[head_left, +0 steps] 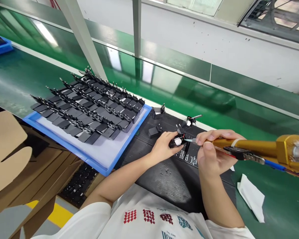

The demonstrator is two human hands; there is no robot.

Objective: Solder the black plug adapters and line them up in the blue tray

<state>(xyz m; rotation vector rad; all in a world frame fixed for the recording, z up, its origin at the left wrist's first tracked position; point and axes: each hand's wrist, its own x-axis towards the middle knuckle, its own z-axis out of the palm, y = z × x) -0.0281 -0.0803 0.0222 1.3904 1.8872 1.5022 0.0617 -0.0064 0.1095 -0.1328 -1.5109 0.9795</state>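
My left hand [163, 146] grips an open-cased black plug adapter [173, 143] by its sides, near the middle of the black mat [161, 177]. White material and a bit of red show inside its case, and its pins point up. In my right hand [213, 152] is a gold-coloured dispensing gun [257, 150], fingers wrapped round its front end. Its thin pale nozzle [190, 140] reaches the adapter's right edge; whether it touches cannot be made out. Just beyond lies another opened adapter [188, 122]. Two more adapters, one nearer [154, 131] and one farther [158, 111], rest left of it.
A blue tray [130, 143] with rows of black adapters stands at the left. White paper [251, 198] lies on the green bench [284, 199] at the right. Cardboard boxes [37, 172] stand lower left. A grey post [83, 36] rises behind the tray.
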